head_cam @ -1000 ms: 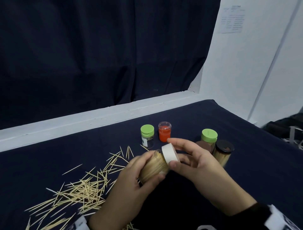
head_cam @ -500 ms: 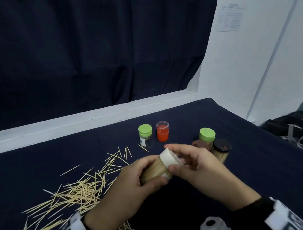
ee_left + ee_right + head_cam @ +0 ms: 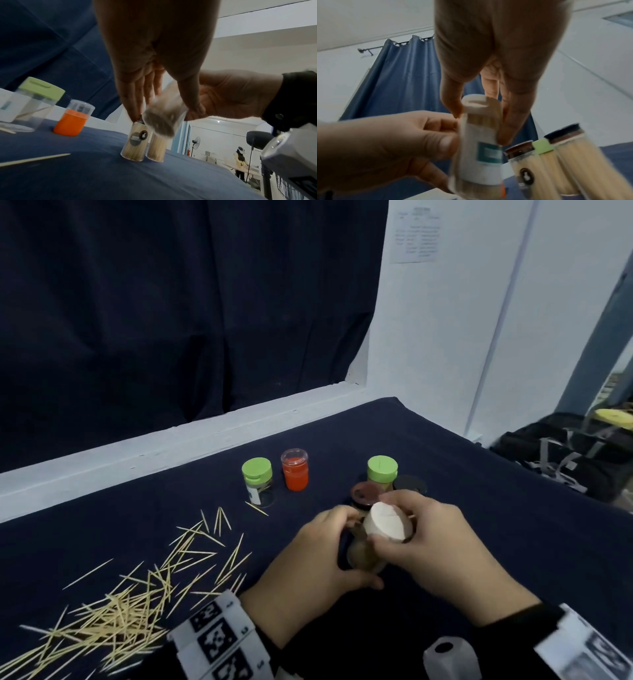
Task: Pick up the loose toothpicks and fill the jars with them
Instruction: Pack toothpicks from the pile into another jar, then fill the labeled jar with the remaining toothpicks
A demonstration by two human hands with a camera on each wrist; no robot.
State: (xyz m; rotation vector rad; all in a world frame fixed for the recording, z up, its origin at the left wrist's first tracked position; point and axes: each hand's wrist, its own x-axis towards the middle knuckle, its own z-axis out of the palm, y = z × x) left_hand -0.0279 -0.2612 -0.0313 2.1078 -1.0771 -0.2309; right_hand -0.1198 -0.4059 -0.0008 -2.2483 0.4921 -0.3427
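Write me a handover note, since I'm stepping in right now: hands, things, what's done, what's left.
Left hand grips the body of the full jar, held above the table.
Right hand pinches its white cap; whether the cap is fully seated cannot be told.
Three capped jars packed with toothpicks stand close together behind the hands.
Green-lidded jar looks nearly empty; orange jar stands beside it.
Loose toothpicks lie scattered at left.
Left: finish capping, set the jar down, then gather the loose toothpicks into the remaining jars.

Dim, even indoor light; wrist views motion-blurred and dark up close, edges bent by wide-angle distortion.
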